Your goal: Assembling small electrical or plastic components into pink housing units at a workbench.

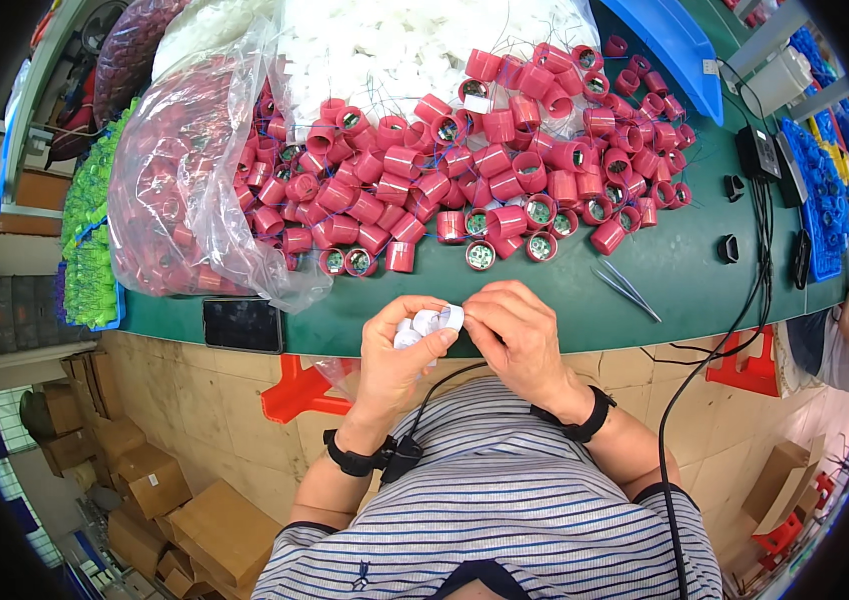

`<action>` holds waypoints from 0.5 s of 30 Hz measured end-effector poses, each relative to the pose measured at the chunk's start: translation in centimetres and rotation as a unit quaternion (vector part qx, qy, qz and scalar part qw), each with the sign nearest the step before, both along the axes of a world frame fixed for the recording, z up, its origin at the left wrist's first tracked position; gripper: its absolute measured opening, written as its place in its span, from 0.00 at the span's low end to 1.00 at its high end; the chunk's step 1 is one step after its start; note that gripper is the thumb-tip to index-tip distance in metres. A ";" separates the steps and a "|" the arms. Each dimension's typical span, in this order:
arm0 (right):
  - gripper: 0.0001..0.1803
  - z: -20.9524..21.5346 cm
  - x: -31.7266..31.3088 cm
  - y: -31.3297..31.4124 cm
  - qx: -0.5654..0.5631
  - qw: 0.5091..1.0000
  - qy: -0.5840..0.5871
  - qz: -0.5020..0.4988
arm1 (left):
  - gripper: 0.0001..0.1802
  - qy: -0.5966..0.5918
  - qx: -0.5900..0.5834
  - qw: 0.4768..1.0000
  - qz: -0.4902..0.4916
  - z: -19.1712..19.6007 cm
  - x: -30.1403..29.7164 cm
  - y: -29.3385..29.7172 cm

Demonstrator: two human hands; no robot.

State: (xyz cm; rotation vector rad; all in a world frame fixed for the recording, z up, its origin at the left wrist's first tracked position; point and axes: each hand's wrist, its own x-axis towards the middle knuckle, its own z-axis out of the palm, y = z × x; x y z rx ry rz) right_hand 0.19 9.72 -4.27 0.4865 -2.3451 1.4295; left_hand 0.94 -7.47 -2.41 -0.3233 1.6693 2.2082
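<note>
Just in front of the table's near edge, my left hand (pixel 393 350) is closed around several small white round plastic caps (pixel 432 322). My right hand (pixel 522 335) meets it from the other side, thumb and forefinger pinched at the rim of the foremost cap; whether a thinner part sits between those fingertips is too small to tell. Beyond both hands spreads a big heap of short red cylinders (pixel 401 257), many showing green circuit boards inside and thin wires. Metal tweezers (pixel 629 291) lie on the green table (pixel 545 310) to the right.
A clear plastic bag (pixel 180 190) of red cylinders sits at the left, beside a dark phone (pixel 243 325). White pieces (pixel 375 60) are piled at the back. A blue tray (pixel 680 60), black box (pixel 759 153) and cables stand right. Below are a red stool (pixel 303 392) and cardboard boxes (pixel 220 530).
</note>
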 end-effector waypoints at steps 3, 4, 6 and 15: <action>0.07 0.1 -0.1 0.1 -0.021 1.000 -0.018 0.001 | 0.16 0.044 -0.043 0.998 -0.004 0.1 0.1 0.2; 0.07 0.1 0.0 0.2 -0.038 0.999 -0.036 0.005 | 0.16 0.044 -0.044 0.998 -0.004 0.1 0.1 0.2; 0.07 0.2 0.0 0.0 -0.046 0.998 -0.043 0.010 | 0.13 -0.003 0.060 0.998 0.025 -0.2 0.2 0.2; 0.09 -0.1 -0.2 0.2 0.009 1.000 -0.003 0.005 | 0.12 0.069 -0.093 0.993 -0.012 0.6 0.2 0.4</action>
